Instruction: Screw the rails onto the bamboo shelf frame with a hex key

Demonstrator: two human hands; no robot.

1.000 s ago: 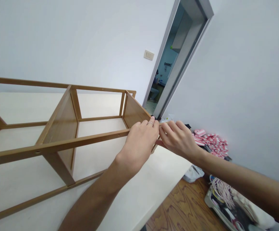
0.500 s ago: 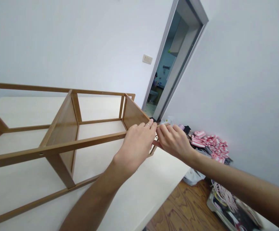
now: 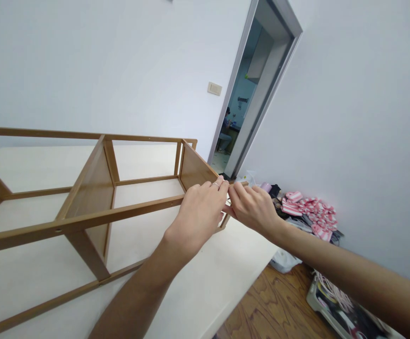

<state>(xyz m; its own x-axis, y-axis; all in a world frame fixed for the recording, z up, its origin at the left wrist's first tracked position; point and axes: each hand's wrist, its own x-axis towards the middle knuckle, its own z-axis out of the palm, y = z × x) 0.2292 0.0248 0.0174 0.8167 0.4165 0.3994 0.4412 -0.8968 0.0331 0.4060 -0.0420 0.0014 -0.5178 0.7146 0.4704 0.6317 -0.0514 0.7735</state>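
A brown wooden shelf unit [image 3: 92,188] lies on its side over a white table [image 3: 205,273], its rails running left to right and its panels standing upright. My left hand [image 3: 203,205], with a ring on one finger, is closed over the near upper rail by the right end panel. Close against it, my right hand [image 3: 252,205] has its fingers curled around the rail's right end, thumb underneath. A bit of wood shows past its knuckles. Something small and shiny shows between the hands, too hidden to name.
Beyond the table's right edge, pink-and-white striped cloth [image 3: 309,209] lies piled by the wall. A white plastic bag [image 3: 284,260] and a bin of cords [image 3: 332,301] are on the wooden floor. Through the doorway [image 3: 240,101] a person sits in another room.
The view has shifted slightly. Both hands keep their places at the shelf's right end, the right hand a touch closer to the left. The shelf looks unmoved.
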